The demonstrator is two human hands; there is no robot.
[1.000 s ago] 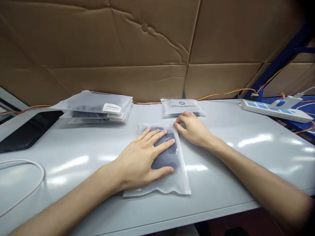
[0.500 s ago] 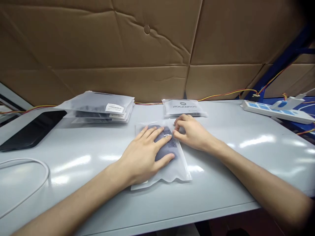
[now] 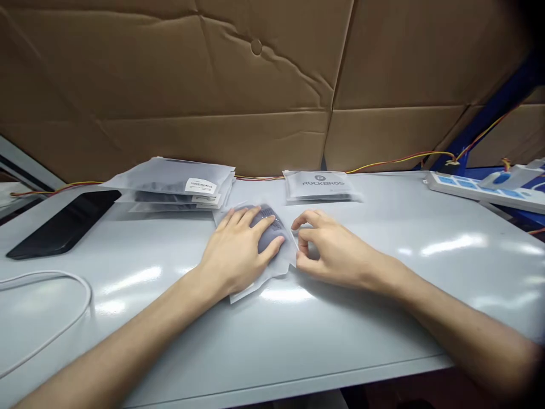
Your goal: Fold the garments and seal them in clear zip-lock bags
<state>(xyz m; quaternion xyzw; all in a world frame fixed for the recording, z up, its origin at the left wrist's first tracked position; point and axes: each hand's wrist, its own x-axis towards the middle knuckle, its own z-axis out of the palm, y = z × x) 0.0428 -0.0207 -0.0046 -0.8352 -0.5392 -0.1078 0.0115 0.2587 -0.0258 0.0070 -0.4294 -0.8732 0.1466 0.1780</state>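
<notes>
A frosted plastic bag [image 3: 276, 258] with a dark grey item inside lies on the grey table [image 3: 383, 267]. My left hand [image 3: 236, 253] rests flat on top of it, fingers stretched over the dark item. My right hand [image 3: 330, 250] hovers just right of the bag, fingers loosely curled and apart, fingertips at the bag's right edge with nothing held. A stack of filled frosted bags [image 3: 174, 184] sits behind my left hand. A small pile of empty bags with printed lettering [image 3: 321, 186] lies behind my right hand.
A black tablet [image 3: 63, 224] lies at the left edge, with a white cable [image 3: 63, 284] looping in front of it. A white power strip [image 3: 485, 190] sits at the far right. Cardboard sheets [image 3: 255, 85] wall off the back, with coloured wires along their base.
My left hand has slid the bag away from me and leftward, toward the stack of filled bags. My right hand has let go of the bag's top edge and drawn back to its right side.
</notes>
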